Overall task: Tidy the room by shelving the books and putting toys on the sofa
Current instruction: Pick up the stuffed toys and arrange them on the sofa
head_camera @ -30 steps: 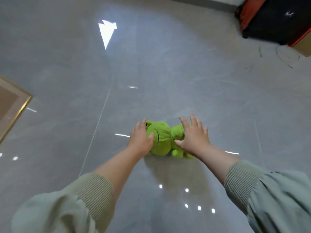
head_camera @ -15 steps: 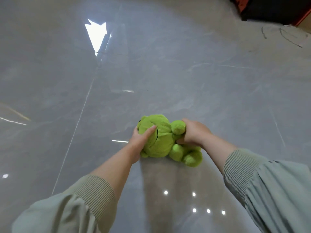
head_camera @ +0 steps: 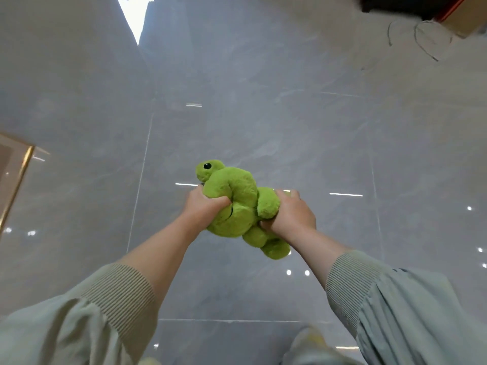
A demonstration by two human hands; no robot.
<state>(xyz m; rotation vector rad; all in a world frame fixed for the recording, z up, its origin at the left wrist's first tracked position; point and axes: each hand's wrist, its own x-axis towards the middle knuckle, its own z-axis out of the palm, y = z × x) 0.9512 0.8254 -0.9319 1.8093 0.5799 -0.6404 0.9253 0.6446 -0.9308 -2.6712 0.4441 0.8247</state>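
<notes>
A green plush frog [head_camera: 237, 204] with a black eye is held up above the grey tiled floor, between both of my hands. My left hand [head_camera: 204, 206] grips its left side, fingers sunk into the soft body. My right hand [head_camera: 292, 216] grips the right side near one plush limb. The frog's legs hang down below my right hand. No books, shelf or sofa are in view.
Glossy grey floor tiles [head_camera: 263, 114] fill the view. A gold-edged piece of furniture [head_camera: 15, 175] juts in at the left edge. A dark object with a red edge [head_camera: 411, 6] sits at the top right. My foot [head_camera: 311, 341] shows at the bottom.
My hands went from reaching onto the frog on the floor to gripping it, and have lifted it off the floor. The view has risen away from the floor.
</notes>
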